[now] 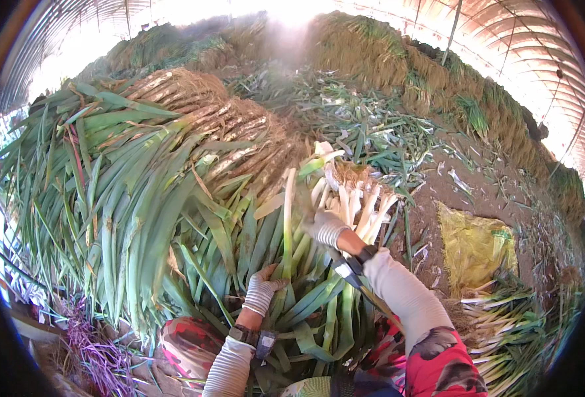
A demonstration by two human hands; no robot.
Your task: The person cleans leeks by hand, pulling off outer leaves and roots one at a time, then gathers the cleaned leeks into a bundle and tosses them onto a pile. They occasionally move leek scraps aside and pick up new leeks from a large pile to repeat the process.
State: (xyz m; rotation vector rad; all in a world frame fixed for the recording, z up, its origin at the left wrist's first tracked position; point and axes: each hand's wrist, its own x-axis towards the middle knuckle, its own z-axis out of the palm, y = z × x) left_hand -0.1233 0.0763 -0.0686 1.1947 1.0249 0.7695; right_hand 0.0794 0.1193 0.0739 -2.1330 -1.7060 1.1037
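Observation:
My left hand, in a striped knit glove with bare fingertips, is closed round the green part of a leek. That leek stands nearly upright in the view, its pale stem pointing away from me. Just right of the stem is my gloved right hand, its fingers smeared by motion, so what they hold does not show. Beyond it, a bunch of clean white-stemmed leeks lies with roots facing away. A large heap of soil-covered leeks fills the left side, brown roots toward the middle.
Leaf scraps litter the ground ahead. A yellow woven sack lies at right, with more white-stemmed leeks nearer me. Purple strings lie at lower left. Stacked leeks form a bank at the back, under an arched roof.

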